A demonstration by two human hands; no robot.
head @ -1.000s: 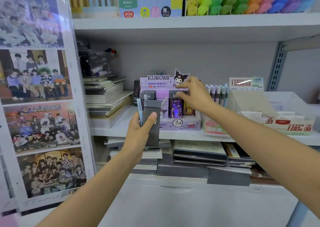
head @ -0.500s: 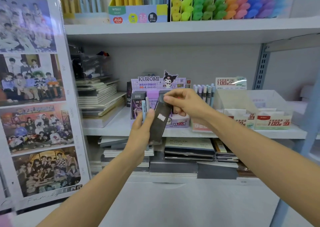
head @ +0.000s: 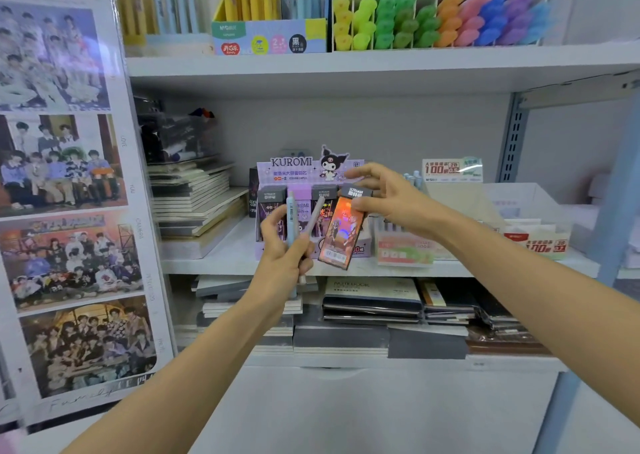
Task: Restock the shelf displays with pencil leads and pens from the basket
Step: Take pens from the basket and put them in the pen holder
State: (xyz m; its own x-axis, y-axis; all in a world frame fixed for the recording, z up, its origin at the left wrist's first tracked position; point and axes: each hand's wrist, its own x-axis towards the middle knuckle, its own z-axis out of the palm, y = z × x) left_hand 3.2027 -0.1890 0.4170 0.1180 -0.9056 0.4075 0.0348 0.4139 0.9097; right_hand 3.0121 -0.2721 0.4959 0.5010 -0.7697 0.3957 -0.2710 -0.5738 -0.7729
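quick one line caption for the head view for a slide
Right hand pinches a holographic lead case before the Kuromi display; left hand holds two pens.

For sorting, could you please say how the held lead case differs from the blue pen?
The lead case is flat, wide, shiny orange; the blue pen is slim, pale. The lead case tilts in the right hand; the blue pen stands upright in the left hand. Both are held.
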